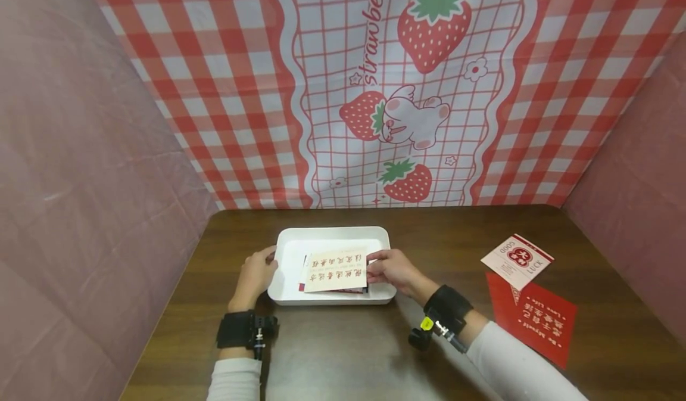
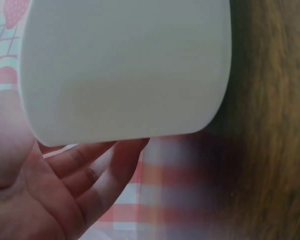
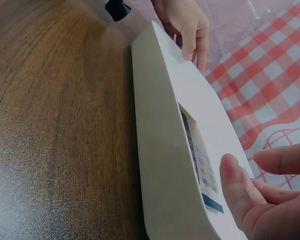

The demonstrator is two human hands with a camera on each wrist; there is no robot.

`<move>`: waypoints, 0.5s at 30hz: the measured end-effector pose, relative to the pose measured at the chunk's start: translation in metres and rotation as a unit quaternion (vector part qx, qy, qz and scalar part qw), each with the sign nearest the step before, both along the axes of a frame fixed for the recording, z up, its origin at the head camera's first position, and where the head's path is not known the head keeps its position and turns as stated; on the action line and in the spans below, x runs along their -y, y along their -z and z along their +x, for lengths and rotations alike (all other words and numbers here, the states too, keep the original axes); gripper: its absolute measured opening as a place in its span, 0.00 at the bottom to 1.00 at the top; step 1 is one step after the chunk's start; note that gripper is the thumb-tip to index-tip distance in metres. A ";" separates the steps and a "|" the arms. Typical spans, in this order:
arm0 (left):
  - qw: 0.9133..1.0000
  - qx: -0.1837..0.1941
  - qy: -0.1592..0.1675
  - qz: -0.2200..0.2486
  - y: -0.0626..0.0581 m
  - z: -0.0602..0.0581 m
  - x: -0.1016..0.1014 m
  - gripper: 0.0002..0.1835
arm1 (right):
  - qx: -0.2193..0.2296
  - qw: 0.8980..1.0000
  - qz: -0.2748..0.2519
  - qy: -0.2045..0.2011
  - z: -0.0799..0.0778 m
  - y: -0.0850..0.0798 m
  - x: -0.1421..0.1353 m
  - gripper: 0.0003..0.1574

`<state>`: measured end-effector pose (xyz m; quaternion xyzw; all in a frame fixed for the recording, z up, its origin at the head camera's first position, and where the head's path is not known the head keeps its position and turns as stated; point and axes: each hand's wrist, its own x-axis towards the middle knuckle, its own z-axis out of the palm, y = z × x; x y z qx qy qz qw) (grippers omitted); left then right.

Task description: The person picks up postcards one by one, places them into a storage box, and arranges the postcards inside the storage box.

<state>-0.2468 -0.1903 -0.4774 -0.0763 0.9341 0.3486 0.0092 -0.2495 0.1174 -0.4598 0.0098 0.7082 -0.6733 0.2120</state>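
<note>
The left hand (image 1: 256, 277) grips the left end of the white tray (image 1: 292, 247), while the right hand (image 1: 395, 272), thumb and fingers parted, hovers at the right edge of the cream card (image 1: 337, 271) lying inside (darker edges peek out beneath it). On the table's right, a "GOOD LUCK" card (image 1: 518, 258) overlaps a red card (image 1: 536, 323).

A dark brown wood-grain table (image 1: 455, 234) bears a white rectangular tray (image 1: 332, 300) with rounded corners, near its far edge. To the right lies a red lettered paper card (image 1: 541, 325), with a pale, red-emblemed paper card (image 1: 518, 261) beside it (one corner overlapping).
</note>
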 end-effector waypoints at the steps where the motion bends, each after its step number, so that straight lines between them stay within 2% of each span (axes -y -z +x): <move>1: 1.000 0.002 0.000 0.001 0.000 0.000 0.000 0.23 | 0.002 1.000 0.001 -0.001 0.000 0.000 -0.001 0.26; 6: 1.000 0.002 0.000 0.001 0.001 0.000 0.000 0.23 | 0.019 1.000 0.005 -0.002 0.001 0.000 -0.003 0.26; 15: 1.000 -0.013 0.003 0.001 -0.001 -0.002 0.002 0.23 | -0.001 0.999 0.036 0.007 -0.001 -0.003 -0.006 0.25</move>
